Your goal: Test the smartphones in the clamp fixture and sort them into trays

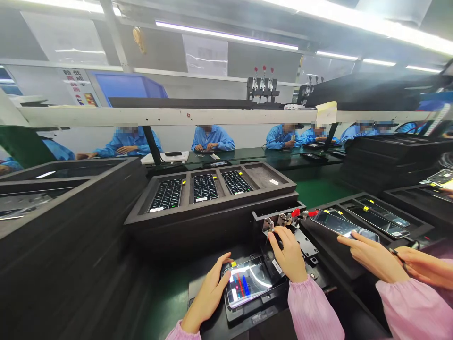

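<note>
My left hand (211,286) is closed on the left end of a phone screen (248,281), with the thumb on its edge and the fingers around its far corner. Red and blue marks show on the lit glass, and a yellow tab sticks out at its far left corner. The screen sits on a black test fixture (236,315). My right hand (288,254) is closed at the metal toggle clamp (269,225) behind the fixture; the hand partly hides what its fingers grip. Red-tipped clamp levers (296,213) stick out just beyond it.
A black foam tray (212,210) with several keypad-patterned panels stands behind the fixture. Stacked trays (88,226) rise at left. On the right, a co-worker's hand (375,257) holds another phone screen (345,225) above a tray of screens. People in blue sit across the bench.
</note>
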{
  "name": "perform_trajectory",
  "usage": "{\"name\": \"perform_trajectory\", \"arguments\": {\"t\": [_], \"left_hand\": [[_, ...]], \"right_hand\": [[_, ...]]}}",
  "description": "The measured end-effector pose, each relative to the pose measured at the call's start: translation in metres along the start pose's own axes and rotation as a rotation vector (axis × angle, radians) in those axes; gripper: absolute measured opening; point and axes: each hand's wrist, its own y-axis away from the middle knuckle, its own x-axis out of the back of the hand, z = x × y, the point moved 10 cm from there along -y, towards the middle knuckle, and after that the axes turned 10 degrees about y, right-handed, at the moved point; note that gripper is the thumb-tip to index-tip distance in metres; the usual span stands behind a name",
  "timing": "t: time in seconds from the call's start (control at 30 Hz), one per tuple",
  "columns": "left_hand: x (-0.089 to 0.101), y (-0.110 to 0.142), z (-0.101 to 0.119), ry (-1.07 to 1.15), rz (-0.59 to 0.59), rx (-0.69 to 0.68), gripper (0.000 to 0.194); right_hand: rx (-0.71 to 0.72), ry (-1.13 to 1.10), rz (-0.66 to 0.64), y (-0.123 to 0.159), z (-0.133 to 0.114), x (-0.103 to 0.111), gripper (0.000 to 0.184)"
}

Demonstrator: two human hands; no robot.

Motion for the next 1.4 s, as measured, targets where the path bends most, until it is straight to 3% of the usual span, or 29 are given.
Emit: {"name": "perform_trajectory", "arguments": {"t": [1.17, 1.4], "left_hand": [[-0.0012, 0.0002, -0.0004, -0.009, -0.024, -0.011, 0.041], [-0.0020, 0.0012, -0.0011, -0.003, -0.025, -0.004, 0.041]], "right_hand": [[0.012, 0.082, 0.016, 0.0046, 0.0006, -0.0050, 0.020], [-0.050, 0.015, -0.018, 0.0025, 0.0027, -0.0051, 0.019]]}}
